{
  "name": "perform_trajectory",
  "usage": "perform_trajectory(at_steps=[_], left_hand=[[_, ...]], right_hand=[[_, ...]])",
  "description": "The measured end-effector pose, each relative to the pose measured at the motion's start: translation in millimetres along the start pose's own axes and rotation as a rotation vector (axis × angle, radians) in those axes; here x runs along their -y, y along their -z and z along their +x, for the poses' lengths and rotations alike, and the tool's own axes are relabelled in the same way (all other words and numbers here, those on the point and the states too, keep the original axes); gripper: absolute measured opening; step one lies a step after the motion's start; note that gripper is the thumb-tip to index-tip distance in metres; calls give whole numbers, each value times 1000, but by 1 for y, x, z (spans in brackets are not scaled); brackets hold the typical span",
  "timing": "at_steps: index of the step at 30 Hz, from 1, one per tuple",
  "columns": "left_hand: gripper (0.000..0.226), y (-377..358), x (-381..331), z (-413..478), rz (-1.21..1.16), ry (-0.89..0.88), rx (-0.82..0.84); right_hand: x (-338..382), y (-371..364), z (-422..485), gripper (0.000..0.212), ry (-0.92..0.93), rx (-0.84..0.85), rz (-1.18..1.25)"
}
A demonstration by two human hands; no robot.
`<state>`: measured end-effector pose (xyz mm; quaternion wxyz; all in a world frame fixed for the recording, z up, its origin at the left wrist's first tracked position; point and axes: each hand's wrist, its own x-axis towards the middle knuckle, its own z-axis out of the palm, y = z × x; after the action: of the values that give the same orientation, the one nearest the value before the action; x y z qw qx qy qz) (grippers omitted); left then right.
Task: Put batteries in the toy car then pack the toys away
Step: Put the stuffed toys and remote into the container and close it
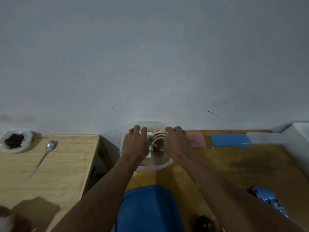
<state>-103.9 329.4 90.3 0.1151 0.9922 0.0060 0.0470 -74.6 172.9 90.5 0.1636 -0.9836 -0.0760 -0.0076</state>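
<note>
Head view, packing stage. Your left hand [135, 143] and right hand [178, 143] reach across the clear plastic container [155, 167] that stands against the wall. Each hand lies over one side of it, fingers bent down over the far rim, so both appear to grip it. A striped knitted soft toy [159, 138] lies inside, between your hands.

The blue toy car [267, 200] rests on the wooden table [234, 164] at your near right, well apart from the container and not yet packed. Whether its batteries are fitted cannot be told. A black remote control [204, 224] with red buttons lies near the blue plastic lid [147, 208], which sits unfitted in front of you.

The next move probably calls for drawing the container nearer, then placing the car and the remote control inside and pressing the lid on.

No brand, label or writing can be read on anything here.
</note>
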Motion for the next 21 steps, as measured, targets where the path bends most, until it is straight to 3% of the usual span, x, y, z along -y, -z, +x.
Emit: perform_trajectory(at_steps=[9,15,21], left_hand=[[37,14,-49,-61,75,-182,-71],[40,14,-102,-104,80,-163,-102],[39,-18,-169,-170,67,-116,-21]], right_hand=[[-40,34,-74,31,82,-104,-52],[-82,50,-124,38,155,-123,-50],[-155,55,-191,37,180,-57,-46]])
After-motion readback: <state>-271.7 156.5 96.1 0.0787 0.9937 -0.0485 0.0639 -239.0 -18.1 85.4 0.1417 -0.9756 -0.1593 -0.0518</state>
